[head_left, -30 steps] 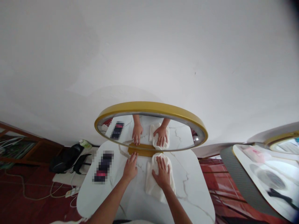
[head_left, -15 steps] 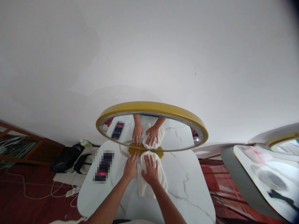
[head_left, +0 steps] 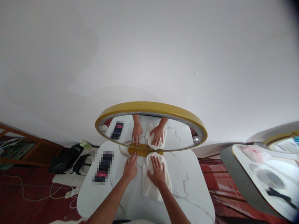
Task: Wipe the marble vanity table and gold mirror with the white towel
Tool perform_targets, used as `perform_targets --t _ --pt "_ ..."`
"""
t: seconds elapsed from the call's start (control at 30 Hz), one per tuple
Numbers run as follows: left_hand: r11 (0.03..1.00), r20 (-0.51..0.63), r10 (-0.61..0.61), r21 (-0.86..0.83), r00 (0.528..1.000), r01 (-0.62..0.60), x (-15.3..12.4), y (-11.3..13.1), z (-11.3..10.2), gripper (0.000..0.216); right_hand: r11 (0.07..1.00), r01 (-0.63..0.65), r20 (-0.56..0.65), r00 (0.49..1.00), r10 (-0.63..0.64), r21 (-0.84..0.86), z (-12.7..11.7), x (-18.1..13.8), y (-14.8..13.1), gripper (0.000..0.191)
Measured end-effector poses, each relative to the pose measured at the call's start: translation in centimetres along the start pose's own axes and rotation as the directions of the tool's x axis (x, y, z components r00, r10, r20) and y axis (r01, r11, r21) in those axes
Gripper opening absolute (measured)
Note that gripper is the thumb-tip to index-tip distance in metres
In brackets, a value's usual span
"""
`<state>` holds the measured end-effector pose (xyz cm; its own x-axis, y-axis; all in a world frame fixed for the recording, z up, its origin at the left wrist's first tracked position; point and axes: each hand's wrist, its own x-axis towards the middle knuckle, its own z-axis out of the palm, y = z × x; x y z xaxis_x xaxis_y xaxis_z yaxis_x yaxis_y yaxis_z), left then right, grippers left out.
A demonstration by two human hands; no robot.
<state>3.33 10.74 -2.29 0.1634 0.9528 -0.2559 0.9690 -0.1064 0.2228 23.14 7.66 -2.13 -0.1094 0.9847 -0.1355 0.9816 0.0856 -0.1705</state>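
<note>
My right hand lies flat on a folded white cloth, its fingers spread near the cloth's far end. The cloth rests on a white marble-patterned tabletop. To the left, my left hand is open, with its fingertips at the front edge of the mirror's gold base. A round mirror with a gold frame stands on that base and reflects both hands and the cloth. The underside of each palm is hidden.
A blurred-out dark rectangular object lies on the table's left part. At right stands a second table with a pink-and-white packet and a black object. A black bag and cables are at left. A white wall rises behind.
My right hand has slid a little to the right along with the cloth, away from my left hand. My left hand has stayed in nearly the same place.
</note>
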Motion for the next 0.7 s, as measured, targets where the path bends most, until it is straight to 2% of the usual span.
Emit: perform_targets --t 0.2,0.37,0.53,0.7 --pt "1.0 0.016 0.004 -0.011 1.0 -0.004 0.2 0.0 0.1 0.086 0.994 -0.108 -0.05 0.993 0.107 -0.029 0.3 -0.8 3.0 0.072" --pt "1.0 0.03 -0.008 -0.017 1.0 0.009 0.1 0.0 0.0 0.086 0.991 -0.128 -0.042 0.991 0.126 -0.035 0.1 0.0 3.6 0.073" --pt "1.0 0.038 -0.012 -0.007 0.999 0.012 0.1 0.2 -0.2 0.087 0.983 -0.18 0.017 0.983 0.18 -0.033 -0.5 1.9 4.2 0.075" --pt "1.0 0.034 -0.011 0.006 0.999 0.011 0.0 0.3 -0.3 0.086 0.984 -0.175 0.031 0.984 0.176 -0.036 -0.7 2.5 4.5 0.076"
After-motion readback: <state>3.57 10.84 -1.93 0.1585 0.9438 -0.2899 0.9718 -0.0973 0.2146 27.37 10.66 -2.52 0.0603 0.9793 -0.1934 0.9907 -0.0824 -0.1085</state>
